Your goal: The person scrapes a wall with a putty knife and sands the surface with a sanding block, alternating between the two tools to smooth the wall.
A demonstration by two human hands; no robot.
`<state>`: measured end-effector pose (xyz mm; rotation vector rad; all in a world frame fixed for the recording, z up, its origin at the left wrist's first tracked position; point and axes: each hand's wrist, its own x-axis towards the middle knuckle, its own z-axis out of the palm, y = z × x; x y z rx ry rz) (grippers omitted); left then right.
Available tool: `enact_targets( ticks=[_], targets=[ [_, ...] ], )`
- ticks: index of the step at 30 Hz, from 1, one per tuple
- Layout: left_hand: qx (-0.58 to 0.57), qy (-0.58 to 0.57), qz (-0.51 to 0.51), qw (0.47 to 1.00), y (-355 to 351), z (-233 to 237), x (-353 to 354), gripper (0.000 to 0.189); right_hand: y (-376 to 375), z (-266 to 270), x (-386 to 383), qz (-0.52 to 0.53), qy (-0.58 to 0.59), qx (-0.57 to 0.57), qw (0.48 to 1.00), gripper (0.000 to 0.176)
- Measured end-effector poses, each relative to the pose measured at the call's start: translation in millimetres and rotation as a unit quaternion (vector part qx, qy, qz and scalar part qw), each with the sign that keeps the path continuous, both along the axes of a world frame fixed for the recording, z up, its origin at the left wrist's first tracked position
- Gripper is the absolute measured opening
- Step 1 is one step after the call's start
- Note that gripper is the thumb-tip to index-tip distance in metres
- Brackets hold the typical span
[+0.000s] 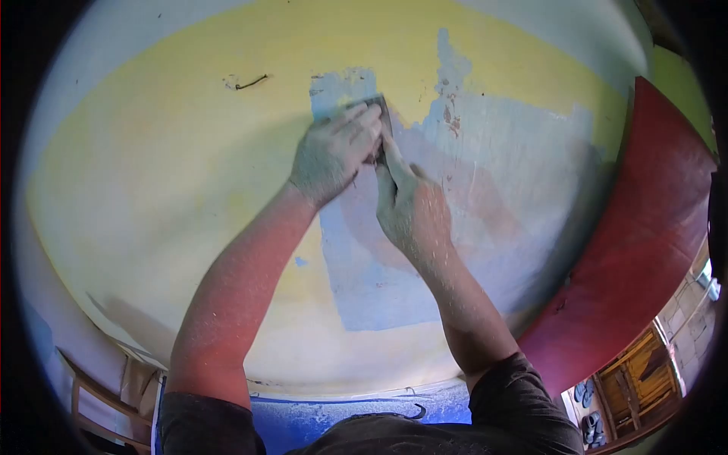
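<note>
Both my hands press a dark, flat sanding block against a wall with yellow and pale blue paint. My left hand lies over the block from the left, its fingers bent across it. From below right, my right hand grips the block's lower side, the index finger stretched along its edge. Pale dust coats both hands and forearms. Under and around the block is a blue patch where the yellow is absent. My fingers hide most of the block.
A bent dark hook sticks out of the wall at upper left. A red panel stands on the right. Below me lies a dusty blue surface. Wooden furniture is at lower left, and shoes are at lower right.
</note>
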<state>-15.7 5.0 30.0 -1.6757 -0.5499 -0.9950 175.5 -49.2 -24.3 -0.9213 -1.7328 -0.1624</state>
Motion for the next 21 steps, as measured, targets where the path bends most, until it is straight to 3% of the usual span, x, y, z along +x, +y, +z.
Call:
enact_targets(
  ticks=[3,8,13,21],
  targets=[
    [-0.004,0.016,0.022,1.000,-8.4,-4.6,2.6,0.032,3.1,-1.8,-1.6,0.000,0.004,0.012,1.000,0.050],
    [0.017,0.006,0.017,1.000,-3.3,31.7,-4.6,0.036,3.9,31.8,-8.1,0.011,0.011,0.025,1.000,0.049],
    [0.006,0.003,0.029,1.000,-5.7,10.9,-3.0,0.034,0.7,16.2,-2.4,0.019,0.006,0.006,1.000,0.049],
    [0.029,-0.001,0.027,0.999,-1.2,34.4,-4.5,0.035,7.7,35.0,-6.7,0.022,0.014,0.021,0.999,0.050]
  ],
)
